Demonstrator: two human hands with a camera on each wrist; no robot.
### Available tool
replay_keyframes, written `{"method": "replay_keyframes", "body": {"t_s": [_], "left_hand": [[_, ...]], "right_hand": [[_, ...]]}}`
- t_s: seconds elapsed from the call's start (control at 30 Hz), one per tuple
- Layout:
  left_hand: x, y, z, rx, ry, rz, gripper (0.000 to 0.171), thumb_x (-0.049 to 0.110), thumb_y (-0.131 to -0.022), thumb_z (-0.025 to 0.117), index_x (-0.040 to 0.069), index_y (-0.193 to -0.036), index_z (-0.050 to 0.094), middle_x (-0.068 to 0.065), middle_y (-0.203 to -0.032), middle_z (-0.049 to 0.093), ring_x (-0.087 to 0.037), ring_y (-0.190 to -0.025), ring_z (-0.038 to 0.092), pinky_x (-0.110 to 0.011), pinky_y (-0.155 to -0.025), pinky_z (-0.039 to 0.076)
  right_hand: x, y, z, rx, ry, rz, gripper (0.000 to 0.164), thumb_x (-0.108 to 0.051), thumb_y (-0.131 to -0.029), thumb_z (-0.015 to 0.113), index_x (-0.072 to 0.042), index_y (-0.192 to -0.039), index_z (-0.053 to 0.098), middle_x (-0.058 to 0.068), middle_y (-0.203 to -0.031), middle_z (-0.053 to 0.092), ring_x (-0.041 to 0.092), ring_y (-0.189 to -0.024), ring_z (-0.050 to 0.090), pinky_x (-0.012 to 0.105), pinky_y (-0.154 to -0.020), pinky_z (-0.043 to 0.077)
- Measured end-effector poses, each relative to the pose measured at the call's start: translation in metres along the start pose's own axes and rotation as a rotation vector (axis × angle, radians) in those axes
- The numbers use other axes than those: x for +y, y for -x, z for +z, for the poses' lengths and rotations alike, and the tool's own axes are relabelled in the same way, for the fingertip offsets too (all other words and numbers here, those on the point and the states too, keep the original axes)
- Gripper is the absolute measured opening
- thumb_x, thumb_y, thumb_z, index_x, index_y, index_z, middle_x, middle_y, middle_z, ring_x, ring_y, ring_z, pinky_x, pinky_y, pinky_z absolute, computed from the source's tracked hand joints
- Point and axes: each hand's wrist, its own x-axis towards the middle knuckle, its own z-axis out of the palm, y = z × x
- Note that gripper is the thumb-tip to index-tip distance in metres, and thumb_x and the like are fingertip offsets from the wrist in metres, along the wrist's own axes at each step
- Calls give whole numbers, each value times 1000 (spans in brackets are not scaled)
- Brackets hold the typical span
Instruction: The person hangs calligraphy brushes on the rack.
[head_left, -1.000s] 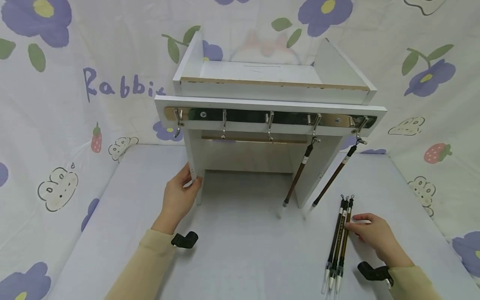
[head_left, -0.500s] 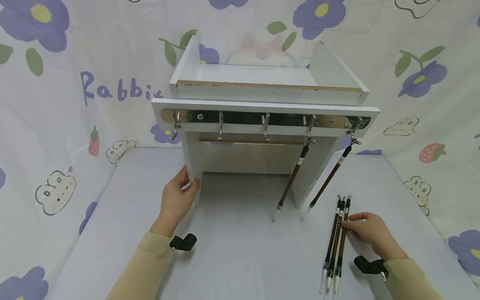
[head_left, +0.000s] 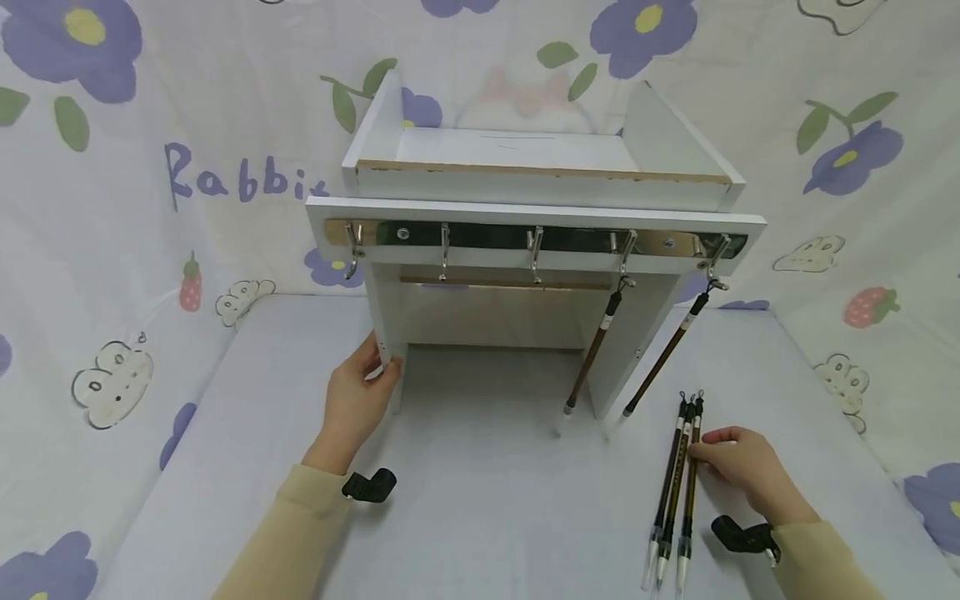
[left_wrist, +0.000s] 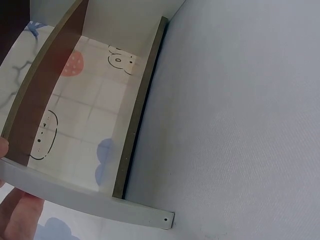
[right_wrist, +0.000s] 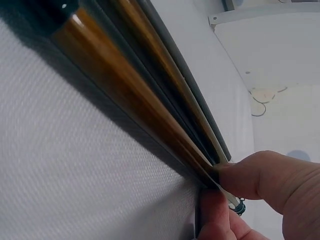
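Observation:
My left hand [head_left: 352, 412] grips the left side panel [left_wrist: 95, 205] of a white shelf [head_left: 525, 212], thumb on the inner side. On the right, my right hand [head_left: 750, 467] pinches the rightmost of three calligraphy brushes between thumb and finger; this brush [head_left: 689, 492] lies on the table beside the other two brushes [head_left: 669, 500]. In the right wrist view the pinched brush's brown handle [right_wrist: 135, 100] runs to my thumb. Two more brushes hang by their loops from the two right-hand hooks: one brush [head_left: 592, 354] and another brush [head_left: 666, 358].
A metal hook strip [head_left: 487, 235] spans the shelf's front; its three left hooks carry nothing. Above it is an open-fronted tray section [head_left: 525, 148]. A flower-printed cloth [head_left: 225, 100] covers the wall behind. The white table [head_left: 487, 508] extends in front of the shelf.
The rightmost brush's lower end has swung slightly right, away from the other two, with my right hand pinching it. My left hand stays on the panel. The head view shifts a little.

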Motion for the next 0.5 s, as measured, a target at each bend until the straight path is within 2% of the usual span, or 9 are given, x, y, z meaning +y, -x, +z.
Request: {"method": "replay_keyframes", "body": {"t_s": [0.3,0.4,0.5], "left_hand": [[-2,0,1,2,-4,21,52,20,-96,60,28,-145,46,-2,-135,56,-23,-118,57,-32,-88,53],[-2,2,12,-4,6,36,52,19,-96,60,28,-145,46,-3,-135,56,-24,-117,58,-35,-87,54],[2,-7,27,-35,40,66,52,20,-96,60,25,-146,46,-5,-136,56,-27,-118,57,-37,-88,54]], "right_hand": [[2,1,0,-14,7,3,52,-36,-85,72,6,-112,56,14,-97,60,22,-80,56,30,-62,47],[11,7,-6,-23,16,11,54,-37,-86,72,6,-113,56,14,-98,60,22,-81,56,29,-62,47],[17,14,-20,-4,39,33,54,-38,-88,69,7,-114,55,13,-97,60,22,-82,55,29,-62,47]]}}
